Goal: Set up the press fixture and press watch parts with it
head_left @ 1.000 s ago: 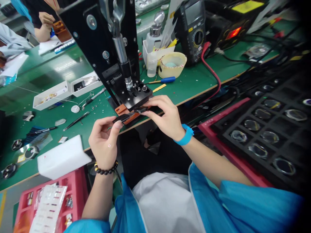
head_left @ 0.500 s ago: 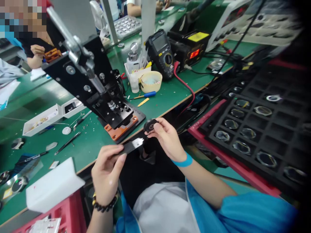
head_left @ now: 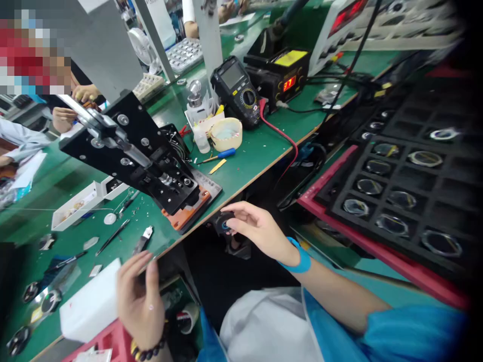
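Observation:
My right hand (head_left: 252,226) pinches a small round black watch part (head_left: 225,222) just off the bench's front edge. At the lower left my left hand (head_left: 139,291) is raised with its fingers apart, holding nothing. Just beyond its fingertips a flat dark tool with a bright metal tip (head_left: 144,238) lies on the green bench (head_left: 260,143). A black lever press (head_left: 132,146) with an orange base plate (head_left: 184,211) stands behind both hands.
At the right is a black foam tray (head_left: 400,221) of round watch parts on a red tray (head_left: 328,173). A multimeter (head_left: 236,90), a cream bowl (head_left: 226,134) and a blue screwdriver (head_left: 225,154) lie beyond. A white box (head_left: 90,301) is at lower left.
My left hand has let go of the flat tool, now on the bench, and has moved left and down. My right hand, still with the round part, is slightly lower. The view has shifted.

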`<state>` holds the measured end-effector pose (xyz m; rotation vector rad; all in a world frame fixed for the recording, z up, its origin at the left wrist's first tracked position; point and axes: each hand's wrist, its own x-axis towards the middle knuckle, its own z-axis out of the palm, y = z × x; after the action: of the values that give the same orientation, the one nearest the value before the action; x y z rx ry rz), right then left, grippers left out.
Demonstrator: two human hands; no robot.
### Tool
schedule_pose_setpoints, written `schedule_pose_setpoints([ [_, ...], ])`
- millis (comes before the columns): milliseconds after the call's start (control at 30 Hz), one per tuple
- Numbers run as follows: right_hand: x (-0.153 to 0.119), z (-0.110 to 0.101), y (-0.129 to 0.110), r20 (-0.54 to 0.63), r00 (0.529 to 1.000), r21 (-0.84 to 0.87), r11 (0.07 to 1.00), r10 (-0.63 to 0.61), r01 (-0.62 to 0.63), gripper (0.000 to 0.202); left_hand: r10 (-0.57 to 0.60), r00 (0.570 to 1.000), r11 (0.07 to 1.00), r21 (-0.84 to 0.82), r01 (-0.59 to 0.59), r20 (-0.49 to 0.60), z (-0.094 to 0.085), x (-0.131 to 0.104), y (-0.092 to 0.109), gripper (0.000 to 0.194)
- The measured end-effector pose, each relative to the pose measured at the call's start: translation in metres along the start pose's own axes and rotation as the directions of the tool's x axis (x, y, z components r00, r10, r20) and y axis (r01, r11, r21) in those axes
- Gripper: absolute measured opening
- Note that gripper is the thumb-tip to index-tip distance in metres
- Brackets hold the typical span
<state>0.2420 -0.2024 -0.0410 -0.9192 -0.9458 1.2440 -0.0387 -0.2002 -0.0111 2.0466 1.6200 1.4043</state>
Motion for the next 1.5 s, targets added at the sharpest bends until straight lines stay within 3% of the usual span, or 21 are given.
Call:
schedule_pose_setpoints([
  [33,-0.002,0.001,-0.003,0.017,1.000,-0.078,0.997,-0.021,0.022,0.031,-0.074,0.990,0.977,-0.188,0.096,0.122,0.011,-0.005,0.011,0.014],
  [67,-0.004,0.002,-0.005,0.035,0.998,-0.158,0.986,-0.051,0.056,0.028,-0.134,0.937,0.902,-0.351,0.249,0.322,0.022,-0.010,0.021,0.018],
  [133,-0.008,0.003,-0.008,0.079,0.988,-0.288,0.946,-0.131,0.148,0.022,-0.133,0.736,0.596,-0.539,0.594,0.664,0.047,-0.016,0.034,0.028],
  [167,-0.010,0.003,-0.008,0.102,0.981,-0.327,0.925,-0.168,0.192,0.021,-0.075,0.643,0.422,-0.560,0.713,0.762,0.059,-0.018,0.037,0.032],
  [200,-0.011,0.003,-0.008,0.120,0.972,-0.352,0.908,-0.200,0.230,0.020,-0.020,0.579,0.270,-0.553,0.788,0.815,0.069,-0.019,0.038,0.034],
  [267,-0.014,0.001,-0.005,0.151,0.960,-0.376,0.884,-0.236,0.276,0.021,0.072,0.513,0.065,-0.517,0.853,0.855,0.085,-0.020,0.034,0.034],
  [367,-0.018,-0.003,0.001,0.206,0.941,-0.386,0.862,-0.267,0.329,0.021,0.133,0.483,-0.046,-0.481,0.875,0.865,0.096,-0.022,0.025,0.030],
  [500,-0.021,-0.003,0.007,0.266,0.919,-0.367,0.851,-0.291,0.376,0.023,0.125,0.497,-0.055,-0.494,0.868,0.859,0.099,-0.027,0.015,0.038],
  [633,-0.023,0.003,0.008,0.227,0.936,-0.359,0.871,-0.268,0.336,0.028,0.060,0.519,-0.005,-0.520,0.854,0.853,0.100,-0.034,0.007,0.051],
  [867,-0.025,0.007,0.016,0.248,0.920,-0.325,0.869,-0.303,0.374,0.026,0.012,0.584,0.098,-0.582,0.807,0.812,0.100,-0.037,-0.001,0.050],
  [1100,-0.031,0.008,0.022,0.257,0.918,-0.403,0.830,-0.303,0.386,0.030,0.048,0.756,0.384,-0.711,0.589,0.652,0.092,-0.028,-0.002,0.056],
  [1267,-0.034,0.011,0.026,0.230,0.939,-0.391,0.859,-0.256,0.330,0.033,0.122,0.817,0.521,-0.737,0.430,0.563,0.085,-0.030,-0.004,0.053],
  [1500,-0.038,0.017,0.030,0.220,0.962,-0.310,0.924,-0.159,0.224,0.031,0.130,0.875,0.693,-0.674,0.256,0.466,0.075,-0.034,-0.001,0.055],
])
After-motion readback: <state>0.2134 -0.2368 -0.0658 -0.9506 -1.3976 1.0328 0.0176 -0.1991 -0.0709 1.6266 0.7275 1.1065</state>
